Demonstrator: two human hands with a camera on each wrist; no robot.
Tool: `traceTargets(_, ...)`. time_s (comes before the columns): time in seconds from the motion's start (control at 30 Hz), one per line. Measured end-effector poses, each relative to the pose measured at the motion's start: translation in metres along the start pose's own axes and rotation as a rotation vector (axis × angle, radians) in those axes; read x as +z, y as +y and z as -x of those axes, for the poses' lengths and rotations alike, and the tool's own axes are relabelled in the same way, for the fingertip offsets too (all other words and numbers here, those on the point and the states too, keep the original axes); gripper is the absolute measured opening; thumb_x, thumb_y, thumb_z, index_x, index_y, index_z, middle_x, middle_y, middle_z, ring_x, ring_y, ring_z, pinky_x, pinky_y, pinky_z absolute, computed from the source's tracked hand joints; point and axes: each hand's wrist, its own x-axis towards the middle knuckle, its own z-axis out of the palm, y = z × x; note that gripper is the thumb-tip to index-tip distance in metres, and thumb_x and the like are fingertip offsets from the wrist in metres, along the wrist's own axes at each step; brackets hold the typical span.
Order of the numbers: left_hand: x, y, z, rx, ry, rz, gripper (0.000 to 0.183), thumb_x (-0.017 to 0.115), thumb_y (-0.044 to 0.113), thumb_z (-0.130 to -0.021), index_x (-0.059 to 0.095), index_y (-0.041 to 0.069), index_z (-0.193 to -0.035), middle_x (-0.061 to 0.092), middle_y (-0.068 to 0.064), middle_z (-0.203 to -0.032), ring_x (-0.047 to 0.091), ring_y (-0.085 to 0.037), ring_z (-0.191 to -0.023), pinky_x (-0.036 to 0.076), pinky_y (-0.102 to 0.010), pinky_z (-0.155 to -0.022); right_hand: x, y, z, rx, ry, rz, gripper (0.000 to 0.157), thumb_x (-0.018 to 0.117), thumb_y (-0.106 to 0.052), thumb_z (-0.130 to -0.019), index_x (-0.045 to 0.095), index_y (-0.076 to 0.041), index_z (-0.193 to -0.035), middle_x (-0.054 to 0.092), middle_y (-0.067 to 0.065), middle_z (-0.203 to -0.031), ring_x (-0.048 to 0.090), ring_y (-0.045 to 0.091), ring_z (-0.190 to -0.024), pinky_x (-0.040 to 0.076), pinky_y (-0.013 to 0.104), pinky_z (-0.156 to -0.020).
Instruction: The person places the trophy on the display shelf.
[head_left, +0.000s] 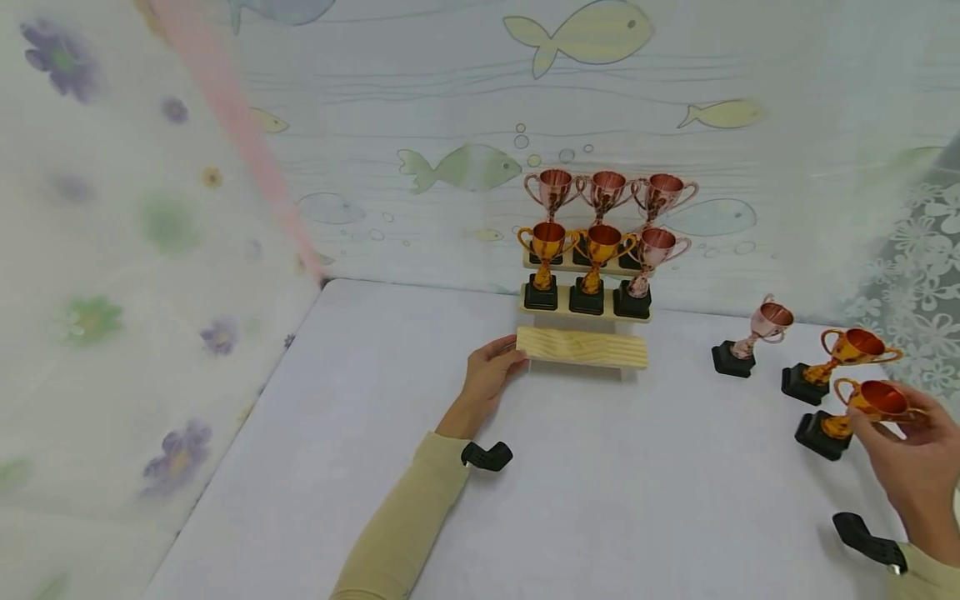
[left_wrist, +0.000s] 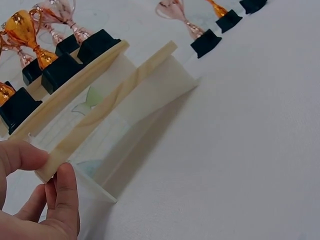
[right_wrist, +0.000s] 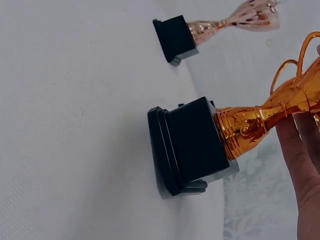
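Note:
My left hand (head_left: 487,379) pinches the left end of the bare lowest wooden step (head_left: 581,347) of a tiered display stand. In the left wrist view the thumb lies on top of that step (left_wrist: 107,102) and the fingers are underneath. At the right, my right hand (head_left: 911,454) grips a gold trophy cup (head_left: 877,400) around its cup and handle. Its black base (right_wrist: 195,145) is close over the white table. Just behind stands another gold trophy (head_left: 816,373), and left of that a rose-gold trophy (head_left: 741,350).
On the middle step are two gold trophies (head_left: 547,243) and one rose-gold trophy (head_left: 657,247). Three rose-gold trophies (head_left: 555,190) stand on the top step. The white table (head_left: 600,492) meets a fish-print curtain (head_left: 420,100) behind and a flowered curtain (head_left: 97,250) at left.

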Motion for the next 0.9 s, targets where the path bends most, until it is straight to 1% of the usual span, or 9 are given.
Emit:
traceTargets(0.07, 0.000, 0.000, 0.001, -0.005, 0.010, -0.001, 0.045, 0.063, -0.011, -0.091, 0.058, -0.009, -0.135, 0.063, -0.024, -0.130, 0.065, -0.017, -0.099, 0.059, -0.027, -0.089, 0.002, -0.002, 0.002, -0.020, -0.002, -0.003, 0.059, 0.067, 0.005, -0.091, 0.054, -0.017, -0.145, 0.050, -0.031, -0.115, 0.049, -0.010, -0.103, 0.041, -0.002, -0.086)
traceTargets(0.13, 0.001, 0.001, 0.001, -0.006, 0.018, -0.001, 0.045, 0.064, -0.011, -0.090, 0.058, -0.009, -0.135, 0.064, -0.023, -0.128, 0.065, -0.017, -0.098, 0.060, -0.027, -0.088, 0.004, -0.004, 0.005, -0.026, -0.002, -0.015, 0.058, 0.068, 0.005, -0.091, 0.056, -0.017, -0.143, 0.052, -0.030, -0.115, 0.050, -0.010, -0.102, 0.040, -0.003, -0.083)
traceTargets(0.23, 0.001, 0.002, 0.002, -0.012, 0.020, 0.003, 0.045, 0.065, -0.012, -0.090, 0.059, -0.008, -0.134, 0.065, -0.019, -0.122, 0.065, -0.016, -0.097, 0.060, -0.027, -0.088, 0.008, -0.010, 0.009, -0.028, -0.004, -0.042, 0.057, 0.069, 0.006, -0.089, 0.060, -0.018, -0.140, 0.055, -0.028, -0.115, 0.052, -0.009, -0.100, 0.041, -0.004, -0.081)
traceTargets(0.33, 0.000, 0.003, 0.002, -0.010, 0.016, 0.010, 0.045, 0.065, -0.013, -0.089, 0.060, -0.009, -0.134, 0.065, -0.015, -0.116, 0.065, -0.016, -0.096, 0.060, -0.027, -0.088, 0.013, -0.016, 0.014, -0.061, -0.018, -0.077, 0.055, 0.071, 0.010, -0.087, 0.065, -0.015, -0.135, 0.058, -0.025, -0.114, 0.054, -0.007, -0.096, 0.042, -0.003, -0.080)
traceTargets(0.43, 0.000, 0.003, 0.001, -0.004, 0.010, 0.007, 0.044, 0.064, -0.014, -0.090, 0.060, -0.009, -0.133, 0.065, -0.013, -0.113, 0.065, -0.016, -0.096, 0.060, -0.027, -0.088, 0.019, -0.023, 0.017, -0.100, -0.044, -0.102, 0.055, 0.072, 0.013, -0.084, 0.066, -0.011, -0.134, 0.059, -0.023, -0.113, 0.055, -0.005, -0.094, 0.043, -0.002, -0.080)
traceTargets(0.53, 0.000, 0.003, 0.001, 0.002, 0.010, 0.000, 0.044, 0.064, -0.014, -0.090, 0.061, -0.009, -0.133, 0.066, -0.013, -0.113, 0.065, -0.016, -0.096, 0.060, -0.028, -0.089, 0.026, -0.028, 0.021, -0.150, -0.075, -0.132, 0.057, 0.073, 0.018, -0.081, 0.067, -0.007, -0.132, 0.061, -0.022, -0.113, 0.057, -0.003, -0.094, 0.045, -0.001, -0.081)
traceTargets(0.63, 0.001, 0.004, 0.001, 0.000, 0.014, -0.002, 0.044, 0.063, -0.014, -0.090, 0.061, -0.009, -0.133, 0.066, -0.014, -0.116, 0.065, -0.016, -0.096, 0.060, -0.029, -0.090, 0.034, -0.034, 0.025, -0.184, -0.107, -0.161, 0.059, 0.072, 0.023, -0.077, 0.068, -0.003, -0.130, 0.063, -0.017, -0.113, 0.059, -0.001, -0.093, 0.047, 0.002, -0.081)
traceTargets(0.8, 0.002, 0.004, 0.003, -0.002, 0.022, 0.001, 0.044, 0.064, -0.013, -0.090, 0.060, -0.008, -0.134, 0.066, -0.018, -0.121, 0.065, -0.017, -0.098, 0.059, -0.029, -0.091, 0.049, -0.050, 0.033, -0.170, -0.177, -0.222, 0.060, 0.072, 0.027, -0.074, 0.068, 0.000, -0.127, 0.066, -0.011, -0.113, 0.061, 0.004, -0.092, 0.051, 0.004, -0.079)
traceTargets(0.9, 0.003, 0.003, 0.004, 0.004, 0.026, -0.006, 0.043, 0.064, -0.012, -0.091, 0.060, -0.008, -0.134, 0.065, -0.020, -0.122, 0.065, -0.017, -0.098, 0.060, -0.029, -0.090, 0.059, -0.058, 0.039, -0.190, -0.214, -0.257, 0.059, 0.071, 0.027, -0.074, 0.067, 0.003, -0.128, 0.066, -0.010, -0.113, 0.062, 0.004, -0.094, 0.052, 0.005, -0.079)
